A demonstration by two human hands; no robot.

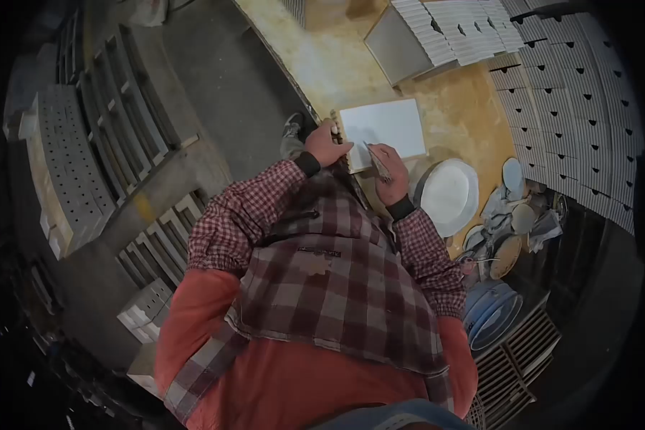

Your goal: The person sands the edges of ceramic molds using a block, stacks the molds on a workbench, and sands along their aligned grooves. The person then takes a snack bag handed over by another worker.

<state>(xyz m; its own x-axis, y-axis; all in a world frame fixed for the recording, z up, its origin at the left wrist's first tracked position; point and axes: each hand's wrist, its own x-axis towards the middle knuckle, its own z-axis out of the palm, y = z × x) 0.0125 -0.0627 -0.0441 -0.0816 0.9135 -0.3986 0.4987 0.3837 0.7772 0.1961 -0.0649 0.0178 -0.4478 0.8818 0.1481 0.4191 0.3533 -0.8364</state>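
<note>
A spiral-bound notebook [387,125] lies open at a blank-looking white page near the edge of the wooden table. At its binding side, my left hand [326,145] is closed on the edge, with the thumb reaching onto the page. My right hand [393,178] rests over the lower part of the page, its fingers closed around a slim greyish pen [380,165]. The tip of the pen points at the paper; whether it touches cannot be made out. No writing is legible on the page.
Beside my right hand stands a round white tub [448,197]. Stacked ridged panels with dark notches [566,100] and a grey box [398,46] occupy the wooden table [322,54]. Rags and round lids [507,254], a blue bucket [491,312] and pallets [125,107] are around.
</note>
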